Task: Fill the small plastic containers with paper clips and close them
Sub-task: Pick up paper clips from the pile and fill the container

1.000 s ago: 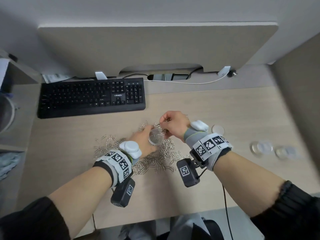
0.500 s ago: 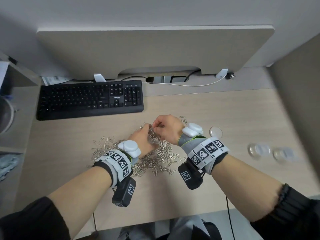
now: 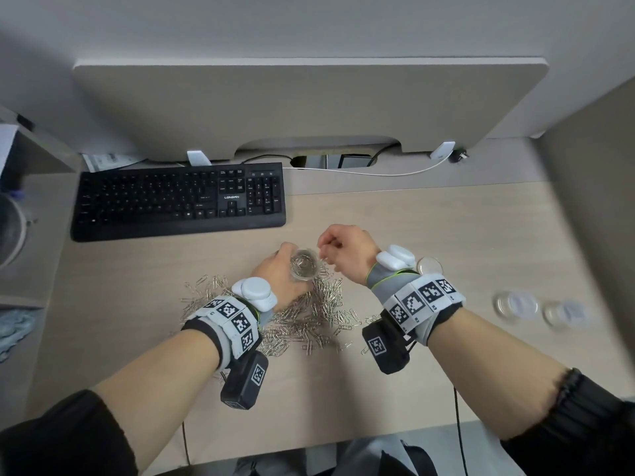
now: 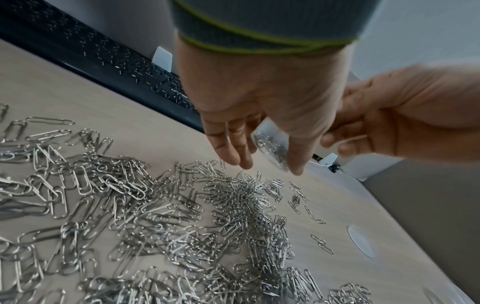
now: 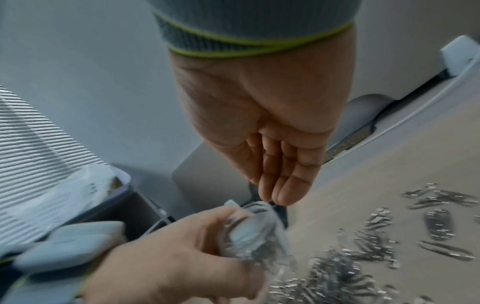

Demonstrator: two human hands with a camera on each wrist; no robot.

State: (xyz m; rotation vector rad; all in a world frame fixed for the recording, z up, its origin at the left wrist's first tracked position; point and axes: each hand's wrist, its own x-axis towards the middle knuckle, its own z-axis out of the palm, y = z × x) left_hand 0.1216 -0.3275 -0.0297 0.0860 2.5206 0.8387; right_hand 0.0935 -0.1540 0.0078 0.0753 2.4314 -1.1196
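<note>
My left hand (image 3: 281,269) grips a small clear container (image 3: 304,267), lifted just above the desk with its mouth open. Paper clips lie inside the container (image 4: 272,148); the thumb and fingers wrap its sides. My right hand (image 3: 338,249) hovers just right of the rim with its fingers (image 5: 283,185) curled, and I see no clip in them. A big pile of silver paper clips (image 3: 309,317) is spread on the desk under both wrists. A loose clear lid (image 3: 429,265) lies flat beside my right wrist.
Two more small clear containers (image 3: 515,304) (image 3: 563,312) stand at the right of the desk. A black keyboard (image 3: 178,201) lies at the back left, with a white cable (image 3: 360,172) behind it. A panel (image 3: 591,218) walls off the right side.
My right hand was over the container's mouth half a second ago and has drawn back to the right. The container's open top now shows. The left hand keeps its hold.
</note>
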